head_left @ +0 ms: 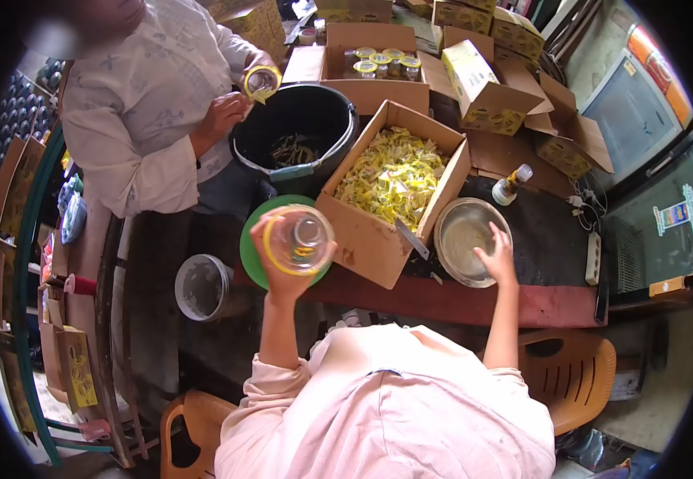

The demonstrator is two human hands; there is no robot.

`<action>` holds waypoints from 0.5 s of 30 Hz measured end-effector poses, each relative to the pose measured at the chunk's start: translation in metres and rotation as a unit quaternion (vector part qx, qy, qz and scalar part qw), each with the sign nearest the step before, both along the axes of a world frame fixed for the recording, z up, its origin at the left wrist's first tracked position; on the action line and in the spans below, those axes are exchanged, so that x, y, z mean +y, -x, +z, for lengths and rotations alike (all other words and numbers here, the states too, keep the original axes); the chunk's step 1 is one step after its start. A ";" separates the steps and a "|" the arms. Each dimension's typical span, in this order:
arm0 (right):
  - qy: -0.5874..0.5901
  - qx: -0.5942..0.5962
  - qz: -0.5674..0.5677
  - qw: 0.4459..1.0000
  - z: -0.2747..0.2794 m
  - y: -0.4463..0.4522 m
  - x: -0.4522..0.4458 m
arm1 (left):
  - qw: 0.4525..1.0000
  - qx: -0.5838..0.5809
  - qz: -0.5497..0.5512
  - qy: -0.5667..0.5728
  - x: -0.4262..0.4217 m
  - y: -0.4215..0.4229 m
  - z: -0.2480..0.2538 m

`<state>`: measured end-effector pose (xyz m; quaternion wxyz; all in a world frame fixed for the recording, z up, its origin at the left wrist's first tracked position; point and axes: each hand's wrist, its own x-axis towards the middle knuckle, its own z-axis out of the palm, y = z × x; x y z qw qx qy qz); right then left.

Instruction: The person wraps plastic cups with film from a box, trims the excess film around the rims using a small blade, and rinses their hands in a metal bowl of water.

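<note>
A clear jar (308,233) with a yellow rim is in my left hand (278,275), raised over a green round tray (252,251). My fingers wrap around the jar's side. My right hand (499,257) is over the right part of a metal bowl (464,231), its fingers apart and nothing seen in them. Between my hands stands a cardboard box (370,249) filled with yellow packets (394,172). A knife-like metal blade (414,241) leans at the box's near right corner.
Another person (143,104) holds a yellow-rimmed jar (262,82) beside a black bucket (294,120). A white bucket (203,287) stands lower left. Behind are an open box (374,88) of jars and more cartons. A bottle (512,185) stands beyond the bowl.
</note>
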<state>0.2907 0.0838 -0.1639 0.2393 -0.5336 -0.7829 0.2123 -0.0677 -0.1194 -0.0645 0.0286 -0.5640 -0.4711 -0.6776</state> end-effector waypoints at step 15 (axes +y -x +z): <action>-0.144 -0.004 0.028 0.989 0.116 0.030 -0.028 | 0.654 0.437 0.305 0.537 -0.039 0.115 -0.020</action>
